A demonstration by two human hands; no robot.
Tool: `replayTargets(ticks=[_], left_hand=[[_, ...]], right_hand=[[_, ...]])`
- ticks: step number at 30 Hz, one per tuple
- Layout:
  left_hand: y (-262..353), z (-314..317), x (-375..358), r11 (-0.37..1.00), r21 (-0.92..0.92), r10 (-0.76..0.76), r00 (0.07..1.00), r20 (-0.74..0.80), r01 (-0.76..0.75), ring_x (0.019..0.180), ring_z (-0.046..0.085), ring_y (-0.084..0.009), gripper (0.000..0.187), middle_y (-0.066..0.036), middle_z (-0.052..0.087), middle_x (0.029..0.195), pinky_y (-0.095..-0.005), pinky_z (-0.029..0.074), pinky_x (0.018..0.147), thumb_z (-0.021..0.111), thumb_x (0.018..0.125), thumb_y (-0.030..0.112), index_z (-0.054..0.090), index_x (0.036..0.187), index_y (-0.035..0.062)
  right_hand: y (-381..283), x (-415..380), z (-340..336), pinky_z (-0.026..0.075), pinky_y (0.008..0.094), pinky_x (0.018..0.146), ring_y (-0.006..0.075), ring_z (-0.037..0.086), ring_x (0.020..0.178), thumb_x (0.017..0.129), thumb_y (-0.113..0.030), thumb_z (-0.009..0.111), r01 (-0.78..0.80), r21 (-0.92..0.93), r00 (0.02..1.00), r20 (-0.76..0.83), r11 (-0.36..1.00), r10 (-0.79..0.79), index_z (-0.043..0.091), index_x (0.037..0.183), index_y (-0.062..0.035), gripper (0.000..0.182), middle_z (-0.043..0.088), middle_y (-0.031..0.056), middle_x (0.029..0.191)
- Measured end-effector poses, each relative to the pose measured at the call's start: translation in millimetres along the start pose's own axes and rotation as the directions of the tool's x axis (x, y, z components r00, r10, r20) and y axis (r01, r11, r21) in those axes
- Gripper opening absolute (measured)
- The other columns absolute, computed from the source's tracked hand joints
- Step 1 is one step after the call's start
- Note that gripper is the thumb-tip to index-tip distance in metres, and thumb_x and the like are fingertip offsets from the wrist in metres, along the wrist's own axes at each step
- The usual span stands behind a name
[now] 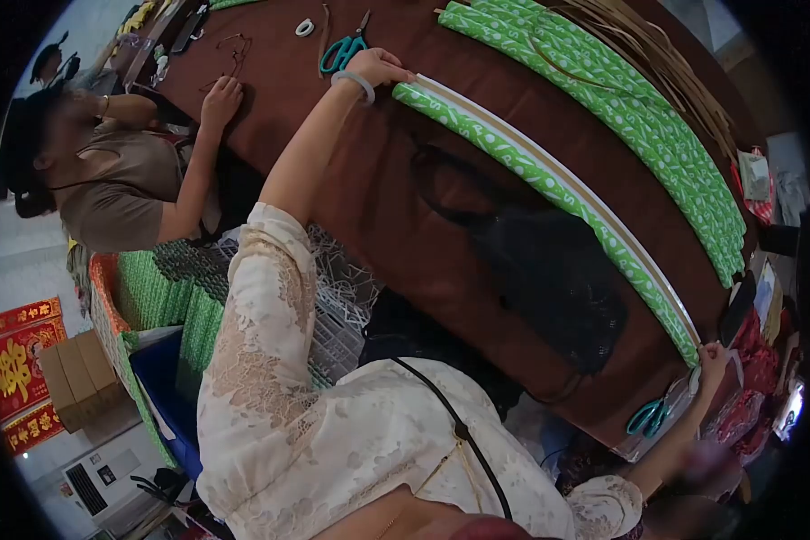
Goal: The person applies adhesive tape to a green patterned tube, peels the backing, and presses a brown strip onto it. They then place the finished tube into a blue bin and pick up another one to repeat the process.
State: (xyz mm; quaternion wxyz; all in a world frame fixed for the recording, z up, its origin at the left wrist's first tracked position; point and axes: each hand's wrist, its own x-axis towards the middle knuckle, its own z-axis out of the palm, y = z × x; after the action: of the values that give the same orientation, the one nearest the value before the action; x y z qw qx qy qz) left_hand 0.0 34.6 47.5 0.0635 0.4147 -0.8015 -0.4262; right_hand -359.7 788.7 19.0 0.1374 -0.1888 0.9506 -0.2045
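A long, narrow green-and-white patterned strip (549, 193), with a tan band and a white edge running along it, lies stretched across the brown cloth between my hands. Its upper left end is pinched in the fingers of my left hand (375, 68), which has a pale bracelet at the wrist. Down at the right, my right hand (713, 358) grips the other end near the table edge. Teal-handled scissors (340, 56) rest just beyond my left hand, and another pair of scissors (646, 418) lies below my right hand.
A stack of similar green strips (603, 117) and a bundle of loose tan strips (666, 63) lie at the far side. A black bag (549, 279) rests on the brown cloth (369, 180). A co-worker's hand (222, 103) is on the table's left; green bundles (153, 288) fill a container below.
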Motion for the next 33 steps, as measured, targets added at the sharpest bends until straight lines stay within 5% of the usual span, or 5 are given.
replayTargets(ticks=[7,9,16,23,33], left_hand=[[-2,1,11,0.945,0.318,-0.071,0.996,-0.046,0.082,0.067,0.059,-0.0146,0.05,-0.005,0.062,0.079,-0.0262,0.049,0.061,0.082,0.051,0.032,0.062,0.088,0.0042],[-6,4,14,0.843,0.535,0.14,0.98,-0.138,-0.045,0.066,0.06,-0.0169,0.051,-0.007,0.063,0.081,-0.0273,0.049,0.063,0.082,0.052,0.034,0.061,0.087,0.0038],[19,11,3,0.851,0.447,0.278,0.959,0.062,-0.276,0.068,0.061,-0.0174,0.034,-0.004,0.063,0.076,-0.0325,0.049,0.061,0.077,0.058,0.024,0.061,0.084,0.0096],[41,38,-10,0.507,0.856,0.267,0.962,-0.049,-0.097,0.096,0.056,-0.0242,0.037,-0.005,0.061,0.095,-0.0456,0.039,0.081,0.07,0.062,0.03,0.056,0.093,0.014],[39,44,2,0.343,0.934,0.302,0.953,-0.01,-0.098,0.085,0.059,-0.032,0.025,-0.013,0.062,0.087,-0.0446,0.048,0.067,0.061,0.072,0.03,0.062,0.087,0.0103]], right_hand=[[-9,-1,1,0.037,0.024,0.053,0.0096,0.043,0.057,0.071,-0.008,0.062,-0.064,0.065,0.998,-0.011,0.996,0.065,0.052,0.072,-0.001,0.012,0.046,0.0005,0.061],[-4,2,-1,0.037,0.0231,0.054,0.0091,0.043,0.057,0.072,-0.008,0.061,-0.083,0.097,0.996,0.045,0.992,0.079,0.052,0.073,-0.0015,0.011,0.047,0.0001,0.062],[-9,3,3,0.038,0.0225,0.056,0.0093,0.046,0.059,0.071,-0.008,0.06,-0.071,0.079,0.997,0.042,0.994,0.068,0.054,0.076,-0.0015,0.009,0.05,0.0009,0.064],[-8,6,11,0.04,0.0239,0.058,0.0114,0.049,0.061,0.071,-0.009,0.059,-0.021,-0.099,1.0,-0.019,0.995,0.019,0.054,0.075,-0.0017,0.01,0.051,0.0026,0.064],[-24,0,8,0.045,0.0354,0.066,0.0255,0.059,0.07,0.076,-0.028,0.054,-0.035,-0.324,0.998,-0.067,0.946,0.014,0.06,0.082,-0.0042,0.026,0.06,0.0135,0.073]])
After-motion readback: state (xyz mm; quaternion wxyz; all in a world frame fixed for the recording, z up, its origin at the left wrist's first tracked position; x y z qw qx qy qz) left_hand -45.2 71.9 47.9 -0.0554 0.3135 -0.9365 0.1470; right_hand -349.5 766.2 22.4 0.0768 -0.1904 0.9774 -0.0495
